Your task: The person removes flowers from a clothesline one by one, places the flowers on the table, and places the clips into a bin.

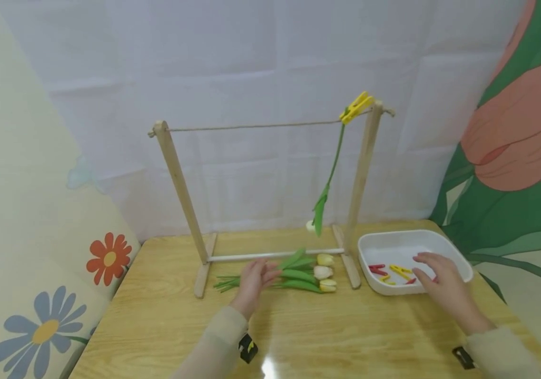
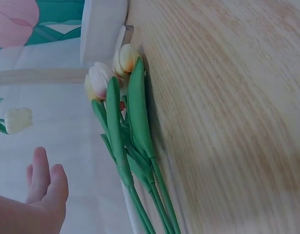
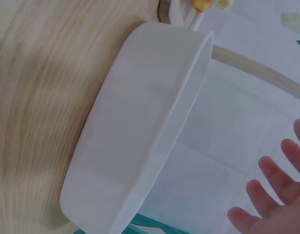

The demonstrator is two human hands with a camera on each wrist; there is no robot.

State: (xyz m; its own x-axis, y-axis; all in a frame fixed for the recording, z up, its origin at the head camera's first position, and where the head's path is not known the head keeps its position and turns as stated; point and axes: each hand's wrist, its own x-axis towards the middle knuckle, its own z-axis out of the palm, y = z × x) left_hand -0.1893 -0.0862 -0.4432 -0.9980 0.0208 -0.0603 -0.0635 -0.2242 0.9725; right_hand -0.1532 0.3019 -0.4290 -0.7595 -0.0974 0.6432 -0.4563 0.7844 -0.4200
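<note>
My left hand (image 1: 254, 281) hovers over the stems of several artificial tulips (image 2: 138, 114) lying on the table, its fingers loosely extended and holding nothing. Their yellow and white heads point right. Over the front right part of a white tray (image 3: 135, 112) is my right hand (image 1: 445, 284), fingers spread, nothing held. Inside the tray lie red clothespins (image 1: 377, 269) and yellow clothespins (image 1: 399, 271). A yellow clothespin (image 1: 356, 107) on the rope (image 1: 256, 126) clips the stem of a white tulip (image 1: 320, 205), which hangs head down near the right post.
A wooden frame with a left post (image 1: 180, 189) and a right post (image 1: 365, 179) stands at the back of the wooden table (image 1: 308, 337). A white bar (image 1: 232, 257) joins its feet. Behind hangs a white cloth (image 1: 232, 68); painted flower panels flank it.
</note>
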